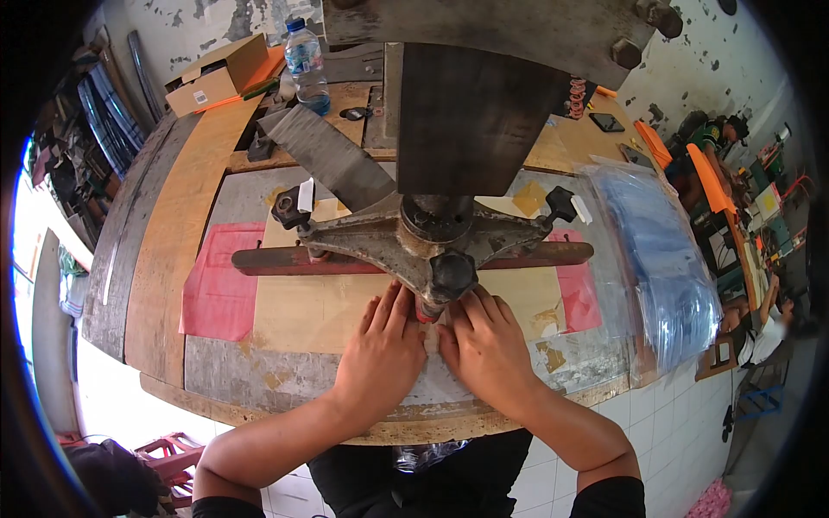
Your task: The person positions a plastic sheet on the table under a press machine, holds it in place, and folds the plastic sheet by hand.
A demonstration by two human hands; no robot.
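Both hands lie open, palms down and unclenched — left hand and right hand on the cream sheet, fingertips close to the press and its long red bar. The sheet sits mid-table, back from the rounded front edge, with bare surface outside each hand. Three black knobs, two pink pieces and one bottle show. Plastic sleeves cover the worn grey tabletop's right side — peeling walls beyond.

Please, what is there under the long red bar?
Around the red bar, a cream sheet and, near both ends, pink material show; what lies directly beneath is hidden.
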